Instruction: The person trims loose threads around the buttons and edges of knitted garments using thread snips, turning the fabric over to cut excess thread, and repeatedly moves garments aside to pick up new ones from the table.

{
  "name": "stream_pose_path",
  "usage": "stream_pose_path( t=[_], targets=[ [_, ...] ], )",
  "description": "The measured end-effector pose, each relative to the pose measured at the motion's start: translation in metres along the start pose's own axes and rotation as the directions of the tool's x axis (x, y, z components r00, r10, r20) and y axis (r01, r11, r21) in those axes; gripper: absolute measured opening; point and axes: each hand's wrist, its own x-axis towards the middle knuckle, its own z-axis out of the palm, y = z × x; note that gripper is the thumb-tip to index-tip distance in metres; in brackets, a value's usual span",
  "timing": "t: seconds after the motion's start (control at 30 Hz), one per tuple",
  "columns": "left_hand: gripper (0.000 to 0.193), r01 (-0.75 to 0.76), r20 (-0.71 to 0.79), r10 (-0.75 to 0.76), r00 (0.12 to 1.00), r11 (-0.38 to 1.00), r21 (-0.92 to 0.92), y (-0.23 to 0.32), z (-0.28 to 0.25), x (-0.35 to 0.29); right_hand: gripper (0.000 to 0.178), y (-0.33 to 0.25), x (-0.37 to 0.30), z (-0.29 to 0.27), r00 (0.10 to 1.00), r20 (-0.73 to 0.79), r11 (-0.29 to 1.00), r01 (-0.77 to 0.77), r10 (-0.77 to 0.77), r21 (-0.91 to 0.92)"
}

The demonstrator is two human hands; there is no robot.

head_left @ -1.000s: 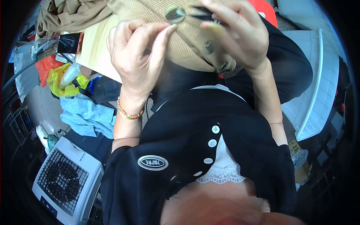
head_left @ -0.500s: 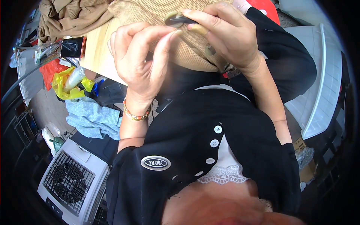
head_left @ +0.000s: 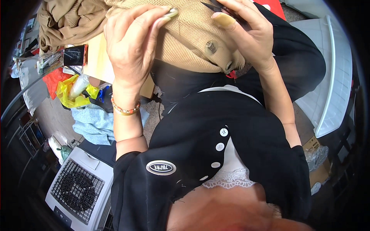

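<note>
Tan knitwear (head_left: 181,42) lies over my lap and the wooden board. My left hand (head_left: 131,46) is closed, pinching a small olive-green button (head_left: 172,13) between thumb and fingertips above the knit. My right hand (head_left: 252,36) holds small black snips (head_left: 211,7), their pointed blades toward the left; the upper part is cut off by the picture's edge. A yellowish cover (head_left: 223,20) sits on my right thumb. Below that hand, a round, dull olive patch like a button (head_left: 211,47) shows on the knit. A bit of red (head_left: 231,74) sits at the garment's near edge.
More brown knitwear (head_left: 73,23) is bunched at the far left. A phone (head_left: 74,56) lies by the wooden board (head_left: 96,57). Yellow (head_left: 63,90) and red bags, light blue cloth (head_left: 92,125) and a grey fan unit (head_left: 79,184) are on the left. A white plastic bin (head_left: 327,77) stands right.
My hands have moved apart. The left has drawn back left with the button, which was beside the snips before; the right has shifted slightly right with the snips.
</note>
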Motion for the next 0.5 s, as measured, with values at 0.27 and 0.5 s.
stream_pose_path(
  t=[0.27,0.5],
  targets=[
    [0.041,0.038,0.029,-0.036,0.999,0.995,-0.089,-0.008,0.001,-0.003,0.039,0.037,-0.011,-0.001,0.947,-0.039,0.898,-0.287,0.318,0.332],
    [0.021,-0.007,-0.108,-0.004,0.994,0.995,-0.099,-0.047,0.001,-0.003,0.008,0.030,0.011,-0.027,0.961,0.072,0.953,-0.276,0.269,0.126]
  ],
)
